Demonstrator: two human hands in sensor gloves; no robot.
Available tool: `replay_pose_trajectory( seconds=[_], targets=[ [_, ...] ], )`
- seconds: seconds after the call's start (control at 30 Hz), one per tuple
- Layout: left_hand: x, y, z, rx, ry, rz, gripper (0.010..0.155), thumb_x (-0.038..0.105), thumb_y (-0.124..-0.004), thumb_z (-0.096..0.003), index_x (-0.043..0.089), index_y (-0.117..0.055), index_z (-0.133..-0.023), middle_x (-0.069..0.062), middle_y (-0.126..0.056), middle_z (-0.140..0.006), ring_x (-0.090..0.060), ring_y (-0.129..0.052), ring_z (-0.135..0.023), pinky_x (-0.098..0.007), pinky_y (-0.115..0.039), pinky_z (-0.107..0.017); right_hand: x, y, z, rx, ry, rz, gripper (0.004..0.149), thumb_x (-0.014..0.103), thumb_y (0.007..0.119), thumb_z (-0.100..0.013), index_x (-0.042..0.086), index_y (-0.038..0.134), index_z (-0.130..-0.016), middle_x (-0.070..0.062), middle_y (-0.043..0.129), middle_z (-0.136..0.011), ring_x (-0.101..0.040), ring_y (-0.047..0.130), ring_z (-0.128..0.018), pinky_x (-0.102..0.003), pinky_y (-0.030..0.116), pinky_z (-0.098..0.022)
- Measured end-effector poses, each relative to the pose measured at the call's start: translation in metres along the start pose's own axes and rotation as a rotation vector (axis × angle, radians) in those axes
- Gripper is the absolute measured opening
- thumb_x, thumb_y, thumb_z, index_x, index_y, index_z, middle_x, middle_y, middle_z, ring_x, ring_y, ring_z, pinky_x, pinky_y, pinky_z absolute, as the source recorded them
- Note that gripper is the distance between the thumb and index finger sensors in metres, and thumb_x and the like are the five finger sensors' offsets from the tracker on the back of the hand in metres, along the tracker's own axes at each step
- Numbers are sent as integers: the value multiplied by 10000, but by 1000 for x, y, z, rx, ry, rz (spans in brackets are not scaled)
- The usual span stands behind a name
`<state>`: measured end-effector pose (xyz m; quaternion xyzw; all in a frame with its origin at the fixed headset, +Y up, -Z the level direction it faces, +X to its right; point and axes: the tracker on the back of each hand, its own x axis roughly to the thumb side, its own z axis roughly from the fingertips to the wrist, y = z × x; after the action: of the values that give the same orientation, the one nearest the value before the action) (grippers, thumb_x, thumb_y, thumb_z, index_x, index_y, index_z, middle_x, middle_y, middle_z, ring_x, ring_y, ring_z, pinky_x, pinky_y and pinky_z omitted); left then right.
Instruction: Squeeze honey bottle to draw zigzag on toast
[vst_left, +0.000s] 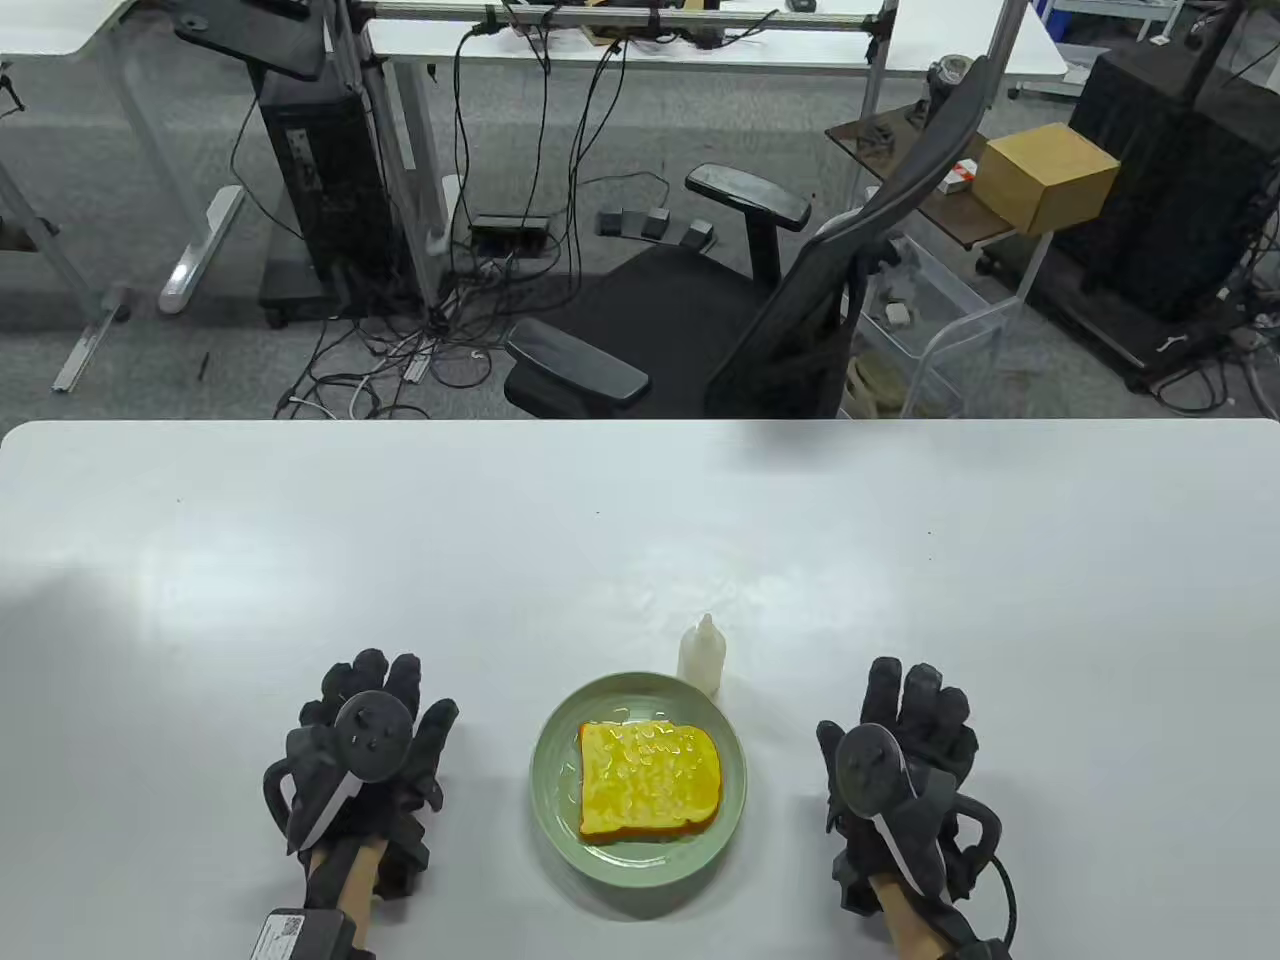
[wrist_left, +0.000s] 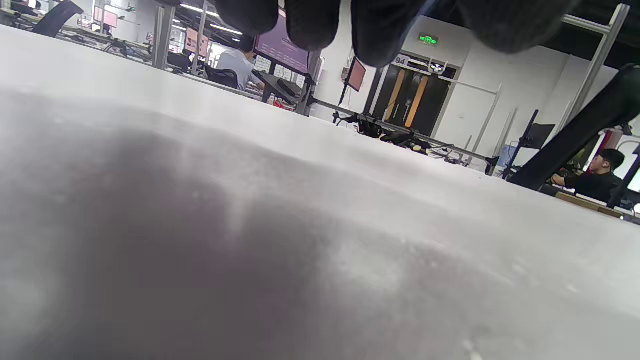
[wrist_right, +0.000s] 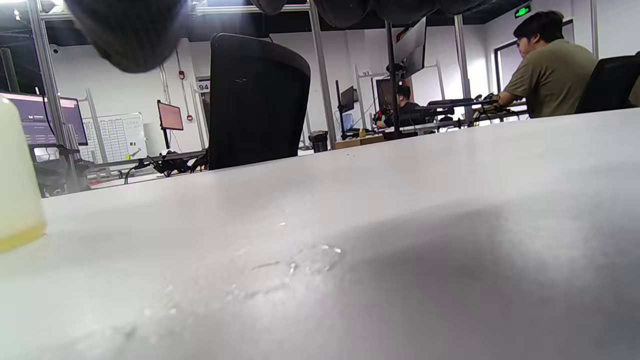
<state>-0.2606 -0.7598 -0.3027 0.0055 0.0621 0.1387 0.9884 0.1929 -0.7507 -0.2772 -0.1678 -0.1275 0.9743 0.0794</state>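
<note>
Table (vst_left: 300, 560): white top, carrying all items below.

Plate (vst_left: 560, 800): pale green, round, near the front edge, between the two hands.

Toast (vst_left: 648, 781): one yellow slice lying flat in the plate, its surface glossy with pale wavy streaks.

Bottle (vst_left: 701, 656): small, translucent, with a pointed nozzle; upright on the table just beyond the plate's far right rim, whether touching it cannot be told. In the right wrist view its pale wall (wrist_right: 15, 190) shows at the left edge, with a yellowish band at the base.

Left hand (vst_left: 368, 762): palm down on the table left of the plate, fingers spread flat, holding nothing; tracker on its back. Dark fingertips (wrist_left: 310, 20) hang in at the top of the left wrist view above the tabletop.

Right hand (vst_left: 900, 765): palm down right of the plate, fingers extended and close together, holding nothing; apart from the bottle. Fingertips (wrist_right: 130, 35) show at the top of its wrist view.

Smears (wrist_right: 310, 260): small wet marks on the table ahead of the right hand.

Chair (vst_left: 720, 300): black office chair beyond the table's far edge.
</note>
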Motion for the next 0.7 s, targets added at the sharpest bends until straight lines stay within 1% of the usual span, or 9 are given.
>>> replay_pose_trajectory(
  seconds=[0.13,0.37,0.43,0.47,0.53,0.6,0.7],
  targets=[
    [2,-1,0,-3,-4,-8,743,606,-685,-455,264,-609,-1110,-107,-502,-1170,-475,-481,-1108,-722,-431,-747,0,0,0,18,4,13,829,549,770,-391,270,417,-1087,-153,461,-1158,-504,474,-1043,-657,484,-732],
    [1,1,0,8,0,1,745,605,-686,-455,264,-603,-1113,-106,-501,-1170,-473,-481,-1109,-721,-431,-747,-2,-1,1,20,16,-33,853,549,769,-389,250,381,-1087,-153,470,-1152,-499,501,-1036,-651,504,-728],
    [0,-1,0,5,6,-7,749,606,-686,-454,265,-595,-1115,-106,-495,-1171,-473,-479,-1109,-722,-430,-747,-1,0,1,20,8,-33,887,556,767,-387,231,333,-1088,-148,470,-1151,-498,506,-1035,-648,511,-728],
    [-2,-1,0,4,11,-8,751,606,-685,-455,267,-588,-1118,-107,-488,-1173,-474,-474,-1110,-722,-430,-747,0,1,2,21,4,-37,942,567,763,-383,193,257,-1084,-148,453,-1153,-502,481,-1039,-639,513,-732],
    [-6,2,-1,11,33,21,766,609,-682,-456,269,-552,-1130,-111,-463,-1177,-476,-458,-1111,-720,-428,-748,1,3,3,16,-18,-78,1039,597,754,-364,127,135,-1052,-181,378,-1154,-518,432,-1042,-662,550,-710],
    [-10,5,0,38,46,79,783,607,-686,-454,263,-522,-1137,-118,-447,-1177,-479,-451,-1109,-718,-426,-748,3,3,3,56,-34,-133,1061,614,741,-361,132,73,-1030,-183,320,-1156,-531,407,-1039,-672,557,-700],
    [-13,8,1,75,53,142,781,609,-687,-452,258,-533,-1133,-117,-453,-1175,-479,-454,-1107,-716,-428,-748,7,1,4,47,-50,-174,1088,635,731,-346,136,24,-1006,-186,295,-1154,-547,407,-1029,-675,571,-691]
  ],
)
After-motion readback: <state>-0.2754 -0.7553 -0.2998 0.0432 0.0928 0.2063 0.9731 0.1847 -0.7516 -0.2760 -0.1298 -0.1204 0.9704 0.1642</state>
